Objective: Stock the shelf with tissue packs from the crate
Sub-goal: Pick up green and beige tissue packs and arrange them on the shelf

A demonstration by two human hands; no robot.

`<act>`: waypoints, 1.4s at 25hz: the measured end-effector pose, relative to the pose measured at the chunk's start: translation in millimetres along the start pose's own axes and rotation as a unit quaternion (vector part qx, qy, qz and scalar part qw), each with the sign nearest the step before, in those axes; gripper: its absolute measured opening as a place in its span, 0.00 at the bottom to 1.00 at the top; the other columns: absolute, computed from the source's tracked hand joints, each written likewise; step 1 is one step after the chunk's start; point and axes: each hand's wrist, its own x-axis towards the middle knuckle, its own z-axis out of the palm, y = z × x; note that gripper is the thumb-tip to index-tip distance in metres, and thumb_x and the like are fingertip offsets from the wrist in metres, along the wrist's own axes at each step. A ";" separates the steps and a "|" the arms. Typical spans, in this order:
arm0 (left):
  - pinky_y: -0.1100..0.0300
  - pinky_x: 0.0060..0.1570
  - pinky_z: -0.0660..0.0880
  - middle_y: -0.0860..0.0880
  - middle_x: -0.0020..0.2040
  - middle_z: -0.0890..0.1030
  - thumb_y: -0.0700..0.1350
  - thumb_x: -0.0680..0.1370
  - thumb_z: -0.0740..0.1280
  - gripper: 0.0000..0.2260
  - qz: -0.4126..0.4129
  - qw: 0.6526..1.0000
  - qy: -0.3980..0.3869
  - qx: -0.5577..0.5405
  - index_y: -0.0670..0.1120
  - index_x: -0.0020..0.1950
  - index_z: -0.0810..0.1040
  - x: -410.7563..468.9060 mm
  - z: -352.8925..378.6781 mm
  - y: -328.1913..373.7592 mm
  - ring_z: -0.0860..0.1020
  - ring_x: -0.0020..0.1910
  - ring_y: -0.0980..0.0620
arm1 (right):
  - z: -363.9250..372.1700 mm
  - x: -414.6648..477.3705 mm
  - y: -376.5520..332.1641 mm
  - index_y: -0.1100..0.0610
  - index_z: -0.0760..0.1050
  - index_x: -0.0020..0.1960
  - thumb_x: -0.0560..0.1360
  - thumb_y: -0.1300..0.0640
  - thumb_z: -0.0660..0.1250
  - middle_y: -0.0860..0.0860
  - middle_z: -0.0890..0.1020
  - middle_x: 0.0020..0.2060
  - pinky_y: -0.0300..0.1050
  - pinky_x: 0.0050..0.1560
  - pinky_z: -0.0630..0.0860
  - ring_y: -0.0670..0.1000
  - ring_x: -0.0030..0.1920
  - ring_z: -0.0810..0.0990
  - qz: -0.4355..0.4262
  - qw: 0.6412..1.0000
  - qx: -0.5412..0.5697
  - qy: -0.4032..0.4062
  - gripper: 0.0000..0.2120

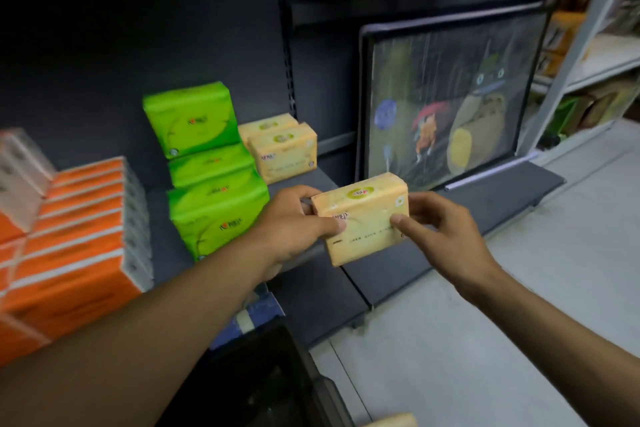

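From the head camera, both hands hold one yellow tissue pack (pixel 362 218) in the air over the front of the dark shelf (pixel 408 270). The left hand (pixel 294 225) grips its left end, thumb on the front face and fingers curled behind. The right hand (pixel 440 229) pinches the right end the same way. The pack tilts slightly and touches nothing else. To its left, green packs (pixel 207 166) stand stacked on the shelf, with two more yellow packs (pixel 282 151) just behind them against the back wall and orange packs (pixel 69 236) piled farther left. A framed picture (pixel 450 97) leans upright behind the held pack. A dark crate (pixel 277 367) sits low, under the left forearm; its contents are too dark to make out.
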 end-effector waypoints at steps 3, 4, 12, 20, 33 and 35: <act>0.55 0.53 0.80 0.46 0.48 0.85 0.41 0.63 0.82 0.23 0.010 0.995 0.074 -0.068 0.45 0.53 0.76 3.5 -19.7 16.7 0.84 0.48 0.49 | 19.7 7.2 -19.3 0.50 0.79 0.57 0.75 0.57 0.72 0.43 0.85 0.48 0.41 0.52 0.80 0.40 0.48 0.82 -0.013 1.000 0.003 0.021 0.12; 0.53 0.54 0.80 0.46 0.49 0.85 0.39 0.63 0.82 0.22 0.010 0.992 0.089 -0.084 0.45 0.52 0.75 7.5 -23.8 19.6 0.84 0.48 0.49 | 26.9 11.9 -23.3 0.51 0.79 0.58 0.75 0.57 0.71 0.43 0.84 0.48 0.40 0.51 0.80 0.40 0.48 0.82 -0.017 0.999 0.001 0.028 0.12; 0.57 0.56 0.76 0.50 0.53 0.82 0.45 0.64 0.81 0.31 0.042 0.981 0.135 0.133 0.48 0.65 0.75 51.9 -47.1 30.0 0.81 0.52 0.50 | 71.5 69.2 -24.0 0.52 0.77 0.59 0.75 0.60 0.69 0.38 0.81 0.45 0.39 0.48 0.79 0.34 0.46 0.79 -0.026 0.998 -0.025 0.050 0.13; 0.53 0.54 0.74 0.47 0.58 0.81 0.61 0.66 0.76 0.28 0.067 0.861 0.141 0.484 0.50 0.61 0.77 107.0 -61.3 41.9 0.76 0.60 0.44 | 106.7 117.8 0.0 0.52 0.75 0.59 0.75 0.59 0.69 0.39 0.80 0.44 0.36 0.47 0.77 0.38 0.46 0.80 -0.014 0.997 -0.059 0.055 0.14; 0.48 0.59 0.73 0.46 0.63 0.74 0.60 0.66 0.77 0.32 0.011 0.847 0.156 0.508 0.48 0.64 0.75 128.0 -73.2 25.1 0.70 0.65 0.42 | 140.0 148.8 8.4 0.54 0.73 0.62 0.77 0.56 0.67 0.47 0.81 0.50 0.41 0.51 0.73 0.48 0.50 0.79 -0.017 0.992 -0.122 0.014 0.14; 0.49 0.58 0.73 0.46 0.63 0.75 0.61 0.67 0.76 0.31 0.020 0.839 0.158 0.521 0.49 0.64 0.74 126.8 -71.7 23.2 0.70 0.64 0.43 | 138.2 149.2 7.5 0.54 0.73 0.62 0.77 0.56 0.67 0.47 0.81 0.49 0.41 0.50 0.72 0.49 0.49 0.79 -0.007 0.991 -0.131 0.003 0.14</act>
